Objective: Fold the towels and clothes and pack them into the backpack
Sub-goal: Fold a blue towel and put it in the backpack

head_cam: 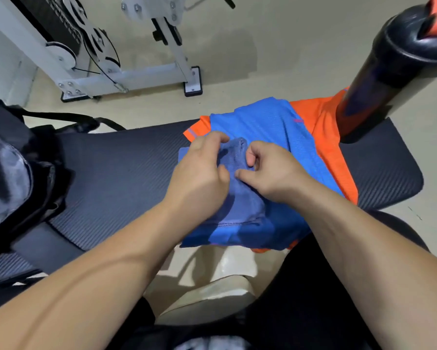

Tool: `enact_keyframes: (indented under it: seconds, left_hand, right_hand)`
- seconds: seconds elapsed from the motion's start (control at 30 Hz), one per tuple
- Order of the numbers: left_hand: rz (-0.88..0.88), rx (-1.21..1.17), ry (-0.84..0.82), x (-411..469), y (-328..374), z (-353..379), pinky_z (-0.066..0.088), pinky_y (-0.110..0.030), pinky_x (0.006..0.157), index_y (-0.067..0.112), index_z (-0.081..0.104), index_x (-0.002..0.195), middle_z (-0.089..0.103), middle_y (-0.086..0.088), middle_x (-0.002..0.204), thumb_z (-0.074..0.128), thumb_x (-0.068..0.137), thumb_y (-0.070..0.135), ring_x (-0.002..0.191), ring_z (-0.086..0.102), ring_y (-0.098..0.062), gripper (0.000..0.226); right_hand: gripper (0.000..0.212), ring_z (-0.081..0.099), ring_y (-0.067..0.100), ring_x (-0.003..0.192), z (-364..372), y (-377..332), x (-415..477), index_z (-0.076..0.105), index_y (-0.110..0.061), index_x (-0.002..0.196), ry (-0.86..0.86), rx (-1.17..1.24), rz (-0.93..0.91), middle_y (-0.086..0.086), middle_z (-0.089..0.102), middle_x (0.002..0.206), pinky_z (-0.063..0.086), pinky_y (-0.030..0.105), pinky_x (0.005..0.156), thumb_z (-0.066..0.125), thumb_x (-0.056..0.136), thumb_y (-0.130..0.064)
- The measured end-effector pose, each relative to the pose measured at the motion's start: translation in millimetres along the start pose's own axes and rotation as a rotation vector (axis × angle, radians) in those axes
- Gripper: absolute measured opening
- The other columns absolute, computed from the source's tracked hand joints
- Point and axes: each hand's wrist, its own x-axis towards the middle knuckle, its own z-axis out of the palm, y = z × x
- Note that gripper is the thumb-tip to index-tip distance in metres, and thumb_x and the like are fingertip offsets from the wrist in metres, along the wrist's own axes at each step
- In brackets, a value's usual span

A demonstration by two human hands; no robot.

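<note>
Holds a small dull-blue towel [240,198] in both hands, on top of a brighter blue shirt [268,122]. Pinches its far left edge with the left hand [202,173], with fingers curled over the cloth and thumb pressed against it. Nips a raised fold near its middle with the right hand [270,170], with thumb and bent forefinger closed tight on the fabric. Leaves the towel's near part flat on the blue shirt, hem toward the body. Keeps that shirt spread over an orange shirt [323,137], with orange visible at the far left corner, down the right side and at the near edge. Rests both shirts on a dark ribbed mat [126,173], with pale floor [237,46] around it. Shows a black backpack [10,173] at the mat's left end, with a strap trailing onto the floor. Shows a black bottle [394,59] upright at the mat's right end, by the orange shirt's far corner, and a white metal frame [106,72] on the floor beyond.
</note>
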Motion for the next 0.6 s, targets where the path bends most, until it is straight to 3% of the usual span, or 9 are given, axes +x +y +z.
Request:
enact_keyframes:
  seconds: [0.03,0.1,0.2,0.23,0.3,0.37,0.43,0.53,0.6]
  left_hand:
    - [0.022,0.106,0.036,-1,-6,1,0.042,-0.035,0.101,0.019,0.050,0.138,0.054,-0.001,0.140,0.054,0.089,0.022,0.120,0.051,-0.023,0.050]
    - [0.055,0.291,0.026,-5,-16,6,0.038,-0.048,0.107,0.019,0.047,0.145,0.048,-0.003,0.150,0.048,0.090,0.045,0.132,0.046,-0.030,0.060]
    - [0.059,0.463,-0.165,-11,-27,20,0.017,-0.060,0.120,0.021,0.022,0.159,0.018,-0.006,0.168,0.025,0.091,0.069,0.154,0.014,-0.030,0.083]
    - [0.049,0.495,-0.201,-14,-31,25,0.011,-0.063,0.121,0.022,0.015,0.161,0.008,-0.006,0.169,0.019,0.089,0.075,0.156,0.005,-0.030,0.089]
    - [0.042,0.528,-0.214,-16,-34,32,0.005,-0.065,0.120,0.022,0.007,0.162,-0.003,-0.008,0.170,0.015,0.084,0.083,0.156,-0.005,-0.030,0.100]
    - [0.043,0.543,-0.213,-15,-34,35,0.002,-0.066,0.119,0.021,0.005,0.162,-0.007,-0.010,0.170,0.016,0.080,0.088,0.156,-0.009,-0.032,0.107]
    - [0.047,0.546,-0.214,-13,-34,35,0.002,-0.067,0.119,0.020,0.003,0.162,-0.009,-0.010,0.169,0.018,0.078,0.091,0.155,-0.010,-0.033,0.111]
    - [0.061,0.506,-0.201,-14,-37,35,0.001,-0.066,0.120,0.021,0.002,0.162,-0.008,-0.008,0.170,0.023,0.078,0.091,0.156,-0.011,-0.030,0.112]
    - [0.064,0.411,-0.128,-18,-40,30,0.008,-0.063,0.122,0.020,0.008,0.162,0.002,-0.007,0.170,0.034,0.079,0.087,0.156,-0.002,-0.029,0.109]
  right_hand:
    - [0.028,0.043,0.014,0.054,1,1,1,0.045,-0.021,0.075,0.020,0.017,0.013,-0.006,0.048,0.060,0.033,0.032,0.054,0.072,0.081,-0.020]
    - [0.023,0.048,0.021,0.051,2,1,3,0.045,-0.018,0.076,0.049,0.141,0.072,0.001,0.048,0.060,0.044,0.034,0.051,0.067,0.081,-0.013]
    - [0.018,0.060,0.029,0.048,-2,4,3,0.047,-0.016,0.080,-0.014,0.326,0.187,0.007,0.054,0.060,0.059,0.051,0.054,0.063,0.087,-0.010]
    - [0.018,0.064,0.030,0.049,-5,5,3,0.048,-0.017,0.081,-0.037,0.301,0.199,0.009,0.059,0.060,0.060,0.052,0.056,0.063,0.089,-0.012]
    - [0.019,0.068,0.030,0.060,-12,6,5,0.048,-0.020,0.080,0.001,0.023,0.133,0.006,0.064,0.060,0.057,0.042,0.062,0.065,0.089,-0.021]
    - [0.021,0.064,0.027,0.074,-18,6,7,0.049,-0.023,0.080,0.185,-0.251,0.027,-0.001,0.063,0.066,0.050,0.037,0.068,0.068,0.085,-0.029]
    - [0.014,0.059,0.025,0.082,-20,0,8,0.055,-0.027,0.087,0.308,-0.247,-0.133,-0.003,0.064,0.078,0.049,0.039,0.074,0.068,0.084,-0.032]
    - [0.013,0.055,0.027,0.101,-9,0,11,0.069,-0.024,0.095,0.198,-0.315,-0.361,-0.001,0.062,0.101,0.048,0.042,0.087,0.068,0.083,-0.030]
    - [0.013,0.052,0.027,0.106,0,7,14,0.072,-0.023,0.095,0.096,-0.375,-0.351,-0.002,0.060,0.109,0.045,0.044,0.093,0.072,0.084,-0.029]
